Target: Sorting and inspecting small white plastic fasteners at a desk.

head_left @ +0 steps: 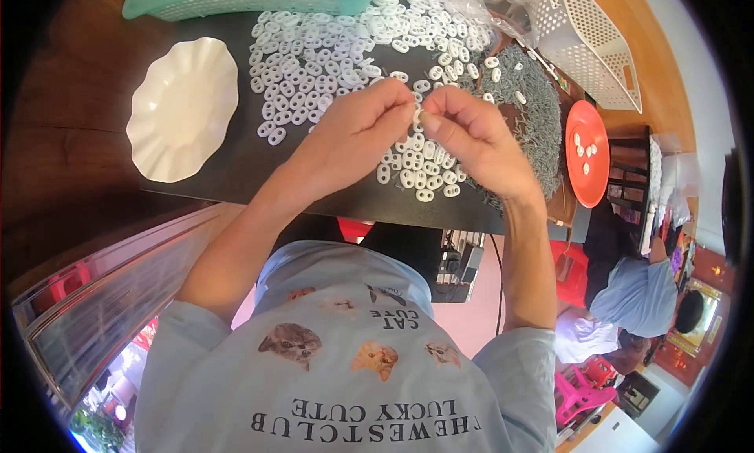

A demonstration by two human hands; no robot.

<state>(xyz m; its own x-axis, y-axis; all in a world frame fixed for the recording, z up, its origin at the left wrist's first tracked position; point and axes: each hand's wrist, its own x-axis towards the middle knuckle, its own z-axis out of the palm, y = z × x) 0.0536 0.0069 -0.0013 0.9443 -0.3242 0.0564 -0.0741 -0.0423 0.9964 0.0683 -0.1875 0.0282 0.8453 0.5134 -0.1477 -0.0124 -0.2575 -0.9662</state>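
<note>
My left hand (357,131) and my right hand (479,143) meet over the dark tabletop. Their fingertips are pinched together around a small white oval piece (417,117). Part of it is covered by the fingers, so I cannot tell whether a second part is between them. Just below the hands lies a cluster of white two-hole oval pieces (424,166). A wide spread of similar white two-hole pieces (302,68) covers the table beyond my left hand. To the right of my right hand is a heap of small thin grey pieces (538,111), with a few white ones on it.
A cream wavy-edged dish (184,107) sits at left. At the far edge is a green basket (251,1); a white perforated basket (585,45) stands far right. An orange-red plate (587,151) holds several white pieces. Another person (636,296) is off to the right.
</note>
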